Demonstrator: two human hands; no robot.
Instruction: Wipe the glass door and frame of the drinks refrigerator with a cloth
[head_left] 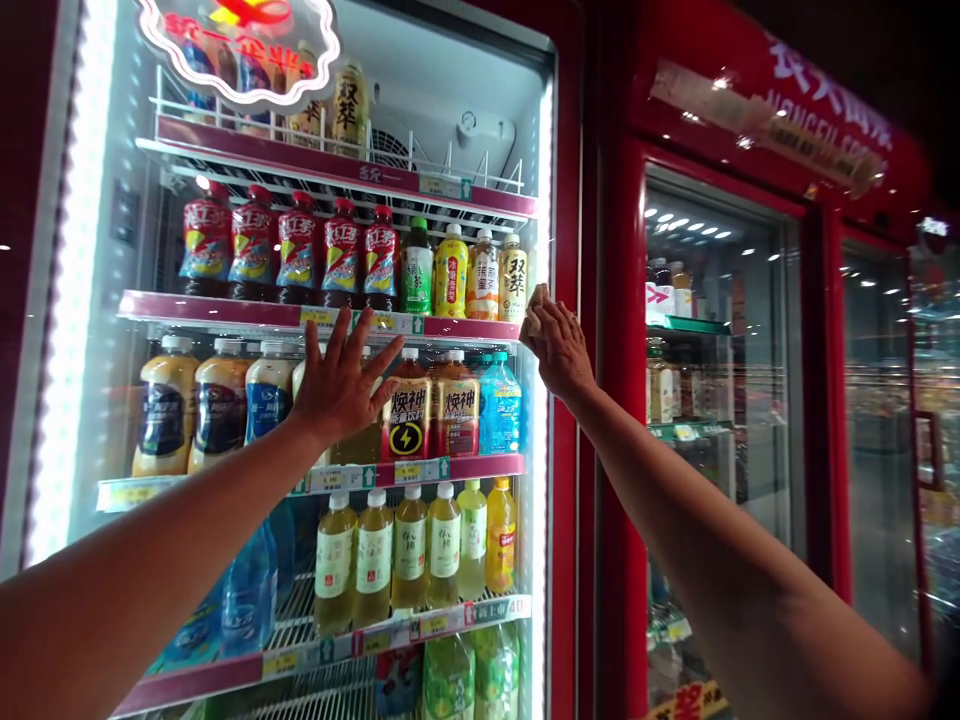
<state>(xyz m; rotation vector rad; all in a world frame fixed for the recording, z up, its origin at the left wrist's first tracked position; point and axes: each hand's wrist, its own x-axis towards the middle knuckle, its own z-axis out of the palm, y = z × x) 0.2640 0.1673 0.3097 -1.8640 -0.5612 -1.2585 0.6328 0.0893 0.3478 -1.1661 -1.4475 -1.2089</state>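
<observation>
A lit drinks fridge with a glass door (450, 60) fills the left and middle of the head view. My left hand (346, 372) is raised with its fingers spread, in front of the second and third shelves, and holds nothing. Near the door's right edge, my right hand (559, 345) presses a crumpled, light brown cloth (535, 318) against the glass, its fingers over the cloth. Behind the glass stand red-capped bottles (297, 245) to the upper left of my right hand and a blue bottle (499, 405) just below and left of it.
The fridge's red frame (592, 250) runs down beside my right hand. Another red fridge with glass doors (720, 500) stands to the right. A sticker with a white wavy border (247, 60) is at the door's top left. Pale-labelled bottles (375, 560) stand on a lower shelf.
</observation>
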